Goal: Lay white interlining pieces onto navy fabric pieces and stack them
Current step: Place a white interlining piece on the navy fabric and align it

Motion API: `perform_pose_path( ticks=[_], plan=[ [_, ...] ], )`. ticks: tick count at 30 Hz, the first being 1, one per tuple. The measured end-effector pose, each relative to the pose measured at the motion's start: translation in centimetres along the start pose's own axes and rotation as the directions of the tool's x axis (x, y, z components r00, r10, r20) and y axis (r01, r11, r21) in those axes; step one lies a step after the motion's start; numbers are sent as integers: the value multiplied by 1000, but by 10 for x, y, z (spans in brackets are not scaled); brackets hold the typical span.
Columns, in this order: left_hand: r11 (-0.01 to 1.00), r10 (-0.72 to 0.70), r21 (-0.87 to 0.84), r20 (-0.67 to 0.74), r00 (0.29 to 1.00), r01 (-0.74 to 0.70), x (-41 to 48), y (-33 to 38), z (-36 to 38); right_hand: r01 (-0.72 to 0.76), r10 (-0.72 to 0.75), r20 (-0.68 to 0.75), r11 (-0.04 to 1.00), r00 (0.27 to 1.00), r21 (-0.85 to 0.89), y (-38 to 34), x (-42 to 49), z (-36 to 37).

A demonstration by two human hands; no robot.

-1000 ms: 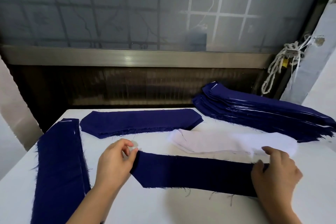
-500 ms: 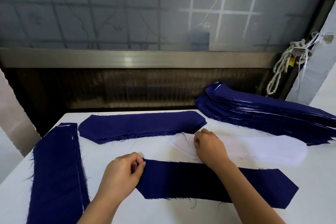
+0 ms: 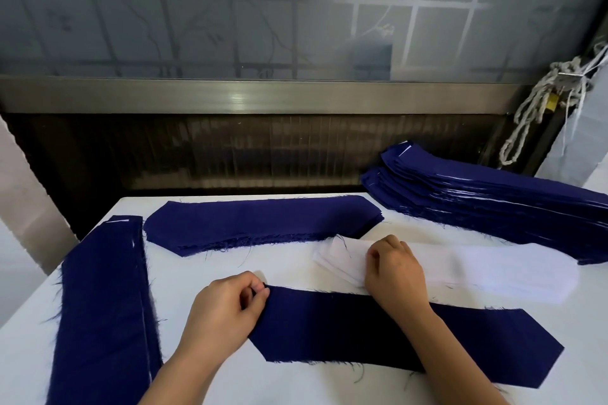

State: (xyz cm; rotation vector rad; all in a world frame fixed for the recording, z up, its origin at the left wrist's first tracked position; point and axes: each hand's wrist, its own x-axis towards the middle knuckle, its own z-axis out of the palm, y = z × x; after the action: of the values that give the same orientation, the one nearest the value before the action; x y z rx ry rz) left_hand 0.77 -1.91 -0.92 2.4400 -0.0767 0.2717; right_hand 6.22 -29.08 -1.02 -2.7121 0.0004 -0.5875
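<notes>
Head view: navy piece (image 3: 329, 329) lies left-right, left hand (image 3: 227, 312) pinching tip.

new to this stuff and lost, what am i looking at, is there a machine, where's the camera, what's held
No machine: these are a person's two bare hands, filmed by a camera on their head, looking down at a white table. In front lies one navy piece; the left hand pinches its left tip. Behind it is a pile of white interlining; the right hand grips its top sheet at a lifted corner. More navy lies in a left stack, a back stack and a right stack.
</notes>
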Motion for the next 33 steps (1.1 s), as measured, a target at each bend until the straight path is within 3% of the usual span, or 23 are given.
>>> perform_pose_path(
  ticks=[2, 5, 11, 15, 19, 24, 27, 30, 33],
  plan=[
    [1000, -5, -5, 0, 1000, 5, 0, 0, 0, 74, -74, -5, 996, 997, 45, 2, -2, -3],
    [1000, -10, -13, 1, 1000, 10, 1, 0, 0, 167, -165, 44, 985, 985, -33, 4, -1, -5],
    [1000, -9, -14, 1, 1000, 9, 1, -1, 1, 113, -107, 80, 991, 991, -74, 1, 1, -2],
    [1000, -6, -9, -2, 1000, 6, 1, -2, 1, -28, 25, 21, 986, 999, 166, 5, 0, -3],
    [1000, -6, -7, -6, 1000, 6, 1, -3, 2, -184, 188, 29, 905, 982, 383, 9, 2, -5],
    [999, -4, -32, -13, 1000, 4, 1, -4, 3, -228, 269, 0, 815, 963, 532, 8, 1, -8],
    [996, -14, -85, -32, 999, 11, 2, -3, 3, -127, 186, -66, 850, 980, 512, -1, -4, -15],
    [990, 1, -143, -51, 999, -8, 2, -2, 0, 95, -31, -198, 942, 980, 323, -19, -15, -19],
    [977, 8, -211, -73, 997, -23, -1, 3, -3, 240, -189, -216, 941, 958, 241, -45, -30, -21]
  ],
)
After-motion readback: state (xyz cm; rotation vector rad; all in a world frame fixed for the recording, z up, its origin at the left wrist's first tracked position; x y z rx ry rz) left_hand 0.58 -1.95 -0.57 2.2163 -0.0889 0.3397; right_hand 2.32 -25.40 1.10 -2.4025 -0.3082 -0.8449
